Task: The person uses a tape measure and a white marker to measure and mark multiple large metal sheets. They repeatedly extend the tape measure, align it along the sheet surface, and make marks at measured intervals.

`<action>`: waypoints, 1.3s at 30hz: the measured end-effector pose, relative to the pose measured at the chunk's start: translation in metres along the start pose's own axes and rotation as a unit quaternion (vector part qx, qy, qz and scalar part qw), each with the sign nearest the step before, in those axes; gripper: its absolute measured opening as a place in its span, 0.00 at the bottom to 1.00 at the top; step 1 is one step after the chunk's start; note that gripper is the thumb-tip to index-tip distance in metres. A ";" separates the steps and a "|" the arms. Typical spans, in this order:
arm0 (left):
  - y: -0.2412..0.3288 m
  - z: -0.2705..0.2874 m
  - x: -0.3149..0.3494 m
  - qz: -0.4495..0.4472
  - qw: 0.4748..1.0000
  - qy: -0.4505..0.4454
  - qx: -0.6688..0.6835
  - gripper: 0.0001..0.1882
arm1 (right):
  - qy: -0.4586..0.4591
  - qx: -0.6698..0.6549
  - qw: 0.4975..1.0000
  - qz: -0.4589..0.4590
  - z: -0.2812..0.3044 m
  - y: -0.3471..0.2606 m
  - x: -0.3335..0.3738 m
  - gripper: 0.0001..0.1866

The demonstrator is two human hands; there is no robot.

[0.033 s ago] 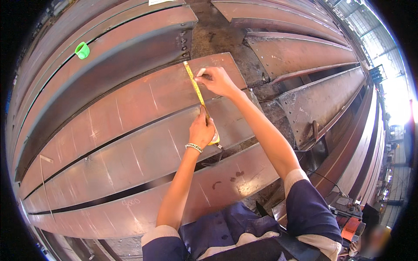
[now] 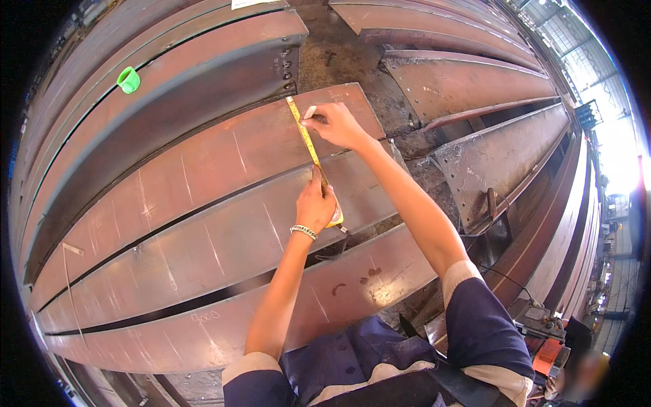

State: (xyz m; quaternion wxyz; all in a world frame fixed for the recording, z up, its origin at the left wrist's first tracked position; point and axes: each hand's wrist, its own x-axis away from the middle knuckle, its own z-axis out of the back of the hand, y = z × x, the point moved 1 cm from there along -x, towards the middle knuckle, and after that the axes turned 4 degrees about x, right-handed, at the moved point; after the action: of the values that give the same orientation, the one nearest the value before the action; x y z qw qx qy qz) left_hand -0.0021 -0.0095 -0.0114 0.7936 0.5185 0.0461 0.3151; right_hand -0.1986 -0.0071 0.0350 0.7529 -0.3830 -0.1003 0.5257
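Note:
My left hand (image 2: 317, 205) is wrapped round a yellow tape measure (image 2: 336, 217), its case partly hidden under the palm. From it the yellow blade (image 2: 304, 133) runs away from me across the far steel beam (image 2: 271, 136), ending near that beam's far edge. In a pinch, my right hand (image 2: 339, 127) holds a short white chalk stick (image 2: 310, 112), close beside the blade's right edge. Whether the fingertips touch the steel, I cannot tell. Thin white lines mark this beam and the middle beam (image 2: 237, 220) nearer me.
Dark gaps separate the long beams. A bright green cup (image 2: 129, 80) rests on a beam at far left. A thin wooden strip (image 2: 72, 248) lies at left. More steel beams (image 2: 502, 156) lie across the gap at right, with an orange-and-black machine (image 2: 548, 354) at lower right.

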 end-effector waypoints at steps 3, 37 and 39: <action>0.002 -0.002 0.000 0.005 1.000 0.004 -0.010 0.36 | -0.028 0.037 0.998 0.042 -0.007 0.009 -0.025 0.10; -0.002 -0.003 0.000 -0.009 0.999 0.017 0.042 0.36 | 0.033 -0.093 0.993 -0.061 0.000 0.023 -0.037 0.09; -0.002 -0.003 -0.002 -0.020 0.999 0.020 0.027 0.36 | 0.038 -0.097 0.991 -0.082 0.002 0.025 -0.030 0.11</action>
State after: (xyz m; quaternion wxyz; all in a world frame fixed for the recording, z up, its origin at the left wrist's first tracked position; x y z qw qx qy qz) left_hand -0.0036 -0.0088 -0.0151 0.7844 0.5323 0.0810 0.3080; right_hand -0.2302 -0.0286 0.0268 0.7560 -0.4643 -0.1530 0.4353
